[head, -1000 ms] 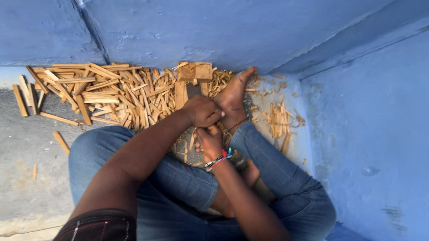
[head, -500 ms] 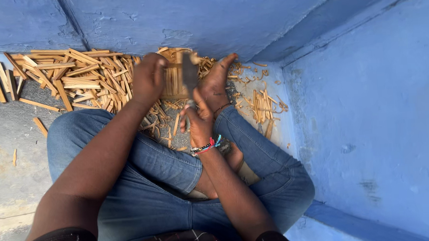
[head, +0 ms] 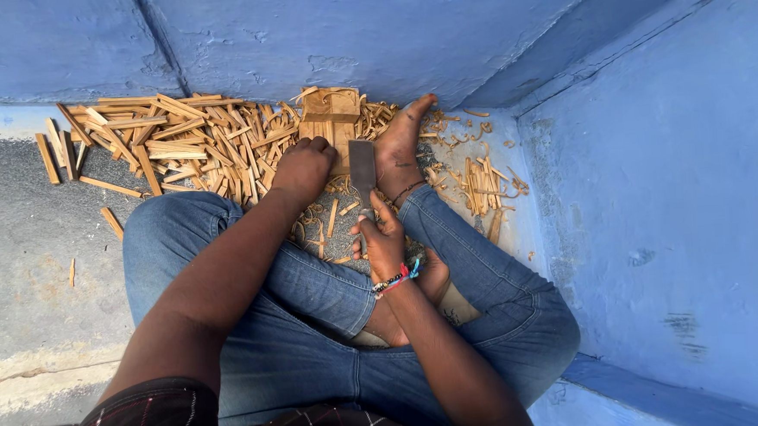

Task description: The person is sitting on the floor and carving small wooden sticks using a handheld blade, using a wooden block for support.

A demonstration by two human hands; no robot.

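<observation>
While the left hand (head: 305, 168) grips the wood block (head: 329, 125) and the right hand (head: 382, 239) clasps the blade (head: 362, 165), a glancing strike risks cutting the foot (head: 399, 148) beside the block

A dull grey metal blade (head: 362, 165), matt and slightly worn, is gripped by the right hand (head: 382, 239). A block (head: 331, 120) of pale raw wood, unfinished and rough-sawn, is pressed by the left hand (head: 305, 168) at upper centre. Split sticks (head: 176, 141) of the same dry, tan wood are heaped at upper left, and thin curled shavings (head: 481, 182) are scattered at upper right. The wall (head: 369, 32) is coated in matt blue paint over rough, pitted plaster. The floor (head: 26, 240) is seen as coarse grey concrete. The jeans (head: 314, 285) are of blue denim cloth, softly creased. A beaded bracelet (head: 395, 280) is worn at the wrist.
</observation>
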